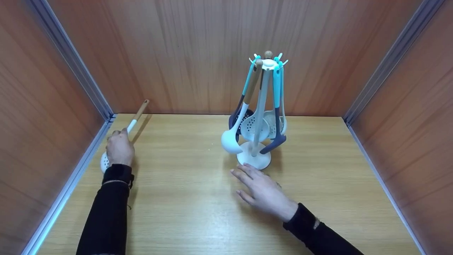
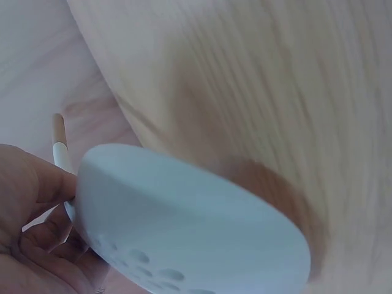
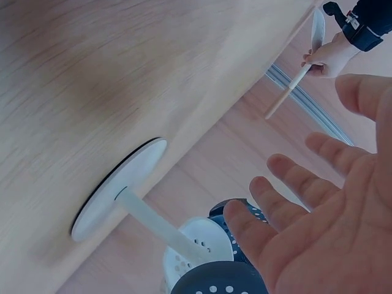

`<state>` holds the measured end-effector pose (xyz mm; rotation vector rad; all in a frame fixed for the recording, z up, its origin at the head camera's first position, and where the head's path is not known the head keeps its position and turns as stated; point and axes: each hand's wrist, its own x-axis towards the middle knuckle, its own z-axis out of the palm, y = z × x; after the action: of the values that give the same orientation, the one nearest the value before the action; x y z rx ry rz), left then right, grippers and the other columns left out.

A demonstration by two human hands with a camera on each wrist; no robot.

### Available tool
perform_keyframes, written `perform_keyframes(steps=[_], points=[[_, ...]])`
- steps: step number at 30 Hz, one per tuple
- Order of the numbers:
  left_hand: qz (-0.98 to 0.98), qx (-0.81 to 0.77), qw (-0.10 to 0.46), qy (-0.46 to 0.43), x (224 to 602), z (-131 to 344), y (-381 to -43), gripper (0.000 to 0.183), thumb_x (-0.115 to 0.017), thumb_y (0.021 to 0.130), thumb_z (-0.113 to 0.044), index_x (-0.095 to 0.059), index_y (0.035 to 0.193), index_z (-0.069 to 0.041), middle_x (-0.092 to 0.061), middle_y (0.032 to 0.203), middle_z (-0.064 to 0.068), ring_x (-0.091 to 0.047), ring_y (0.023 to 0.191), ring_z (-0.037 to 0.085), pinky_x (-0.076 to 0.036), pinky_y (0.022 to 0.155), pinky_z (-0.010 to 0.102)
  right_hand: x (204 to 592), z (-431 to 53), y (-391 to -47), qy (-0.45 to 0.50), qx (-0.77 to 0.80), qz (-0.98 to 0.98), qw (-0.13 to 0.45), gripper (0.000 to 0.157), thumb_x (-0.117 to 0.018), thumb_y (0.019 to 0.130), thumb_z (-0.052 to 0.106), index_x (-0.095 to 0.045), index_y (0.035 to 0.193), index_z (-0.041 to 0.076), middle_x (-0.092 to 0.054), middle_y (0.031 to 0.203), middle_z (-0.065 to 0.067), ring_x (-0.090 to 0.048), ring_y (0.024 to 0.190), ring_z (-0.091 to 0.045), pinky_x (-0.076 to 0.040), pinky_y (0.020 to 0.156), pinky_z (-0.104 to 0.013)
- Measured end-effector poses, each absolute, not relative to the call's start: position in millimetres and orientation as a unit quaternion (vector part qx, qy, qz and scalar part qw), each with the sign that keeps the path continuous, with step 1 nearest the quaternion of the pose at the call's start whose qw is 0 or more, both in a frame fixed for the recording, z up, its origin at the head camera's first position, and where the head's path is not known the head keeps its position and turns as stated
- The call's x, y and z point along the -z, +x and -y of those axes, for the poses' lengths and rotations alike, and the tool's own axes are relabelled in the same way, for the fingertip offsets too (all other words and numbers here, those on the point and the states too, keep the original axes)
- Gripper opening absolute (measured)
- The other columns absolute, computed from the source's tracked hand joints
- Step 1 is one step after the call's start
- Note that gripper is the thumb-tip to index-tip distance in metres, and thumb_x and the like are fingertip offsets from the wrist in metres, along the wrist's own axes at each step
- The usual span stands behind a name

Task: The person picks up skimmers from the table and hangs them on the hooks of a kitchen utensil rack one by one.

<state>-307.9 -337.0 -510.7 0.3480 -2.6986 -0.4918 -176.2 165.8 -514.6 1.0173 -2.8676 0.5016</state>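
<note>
My left hand [image 1: 120, 147] grips a white skimmer [image 1: 104, 163] with a wooden-ended handle, at the left of the table. Its handle points up and away; the perforated head [image 2: 190, 208] fills much of the left wrist view. Fingers spread, my right hand [image 1: 263, 191] is just in front of the white base [image 1: 254, 157] of a utensil stand [image 1: 262, 106]; whether a fingertip touches the base cannot be told. On the stand hang a white ladle [image 1: 231, 140] with a wooden handle, a turquoise-handled dark utensil [image 1: 277, 113], a white skimmer [image 1: 249, 125] and several others, partly hidden.
A wooden back wall [image 1: 177, 56] and two side walls with grey metal edging [image 1: 81, 74] enclose the light wood table [image 1: 177, 198]. The stand is right of the middle, near the back wall. Bare tabletop lies between the two hands.
</note>
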Motion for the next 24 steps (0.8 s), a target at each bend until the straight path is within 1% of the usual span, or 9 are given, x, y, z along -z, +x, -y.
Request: perform_keyframes(steps=[6, 11, 16, 24], points=[[0.955, 0.19, 0.198, 0.108, 508, 331, -308, 0.042, -0.054, 0.113, 0.009, -0.064, 0.153, 0.014, -0.067, 0.143, 0.047, -0.069, 0.124, 0.071, -0.061, 0.102, 0.082, 513, -166, -178, 0.337, -0.157, 0.927, 0.046, 0.068, -0.079, 0.114, 0.04, -0.055, 0.175, 0.018, -0.061, 0.176, -0.014, -0.058, 0.165, -0.041, -0.058, 0.127, -0.063], [0.95, 0.199, 0.224, 0.086, 501, 324, -303, 0.04, -0.054, 0.112, 0.01, -0.066, 0.15, 0.014, -0.069, 0.139, 0.047, -0.07, 0.12, 0.072, -0.061, 0.1, 0.082, 513, -165, -179, 0.337, -0.159, 0.927, 0.044, 0.068, -0.078, 0.115, 0.04, -0.054, 0.175, 0.018, -0.061, 0.177, -0.014, -0.058, 0.165, -0.041, -0.057, 0.128, -0.063], [0.946, 0.205, 0.242, 0.069, 496, 318, -301, 0.04, -0.054, 0.111, 0.011, -0.067, 0.148, 0.015, -0.07, 0.136, 0.047, -0.07, 0.117, 0.073, -0.06, 0.098, 0.083, 513, -165, -179, 0.342, -0.155, 0.925, 0.062, 0.068, -0.079, 0.114, 0.037, -0.056, 0.173, 0.016, -0.063, 0.174, -0.015, -0.059, 0.164, -0.042, -0.059, 0.127, -0.061], [0.944, 0.217, 0.239, 0.063, 488, 307, -297, 0.041, -0.053, 0.113, 0.008, -0.067, 0.152, 0.013, -0.071, 0.134, 0.044, -0.07, 0.119, 0.07, -0.06, 0.101, 0.081, 511, -166, -179, 0.328, -0.16, 0.93, 0.037, 0.07, -0.077, 0.115, 0.042, -0.052, 0.177, 0.02, -0.059, 0.179, -0.012, -0.055, 0.168, -0.039, -0.056, 0.13, -0.062]])
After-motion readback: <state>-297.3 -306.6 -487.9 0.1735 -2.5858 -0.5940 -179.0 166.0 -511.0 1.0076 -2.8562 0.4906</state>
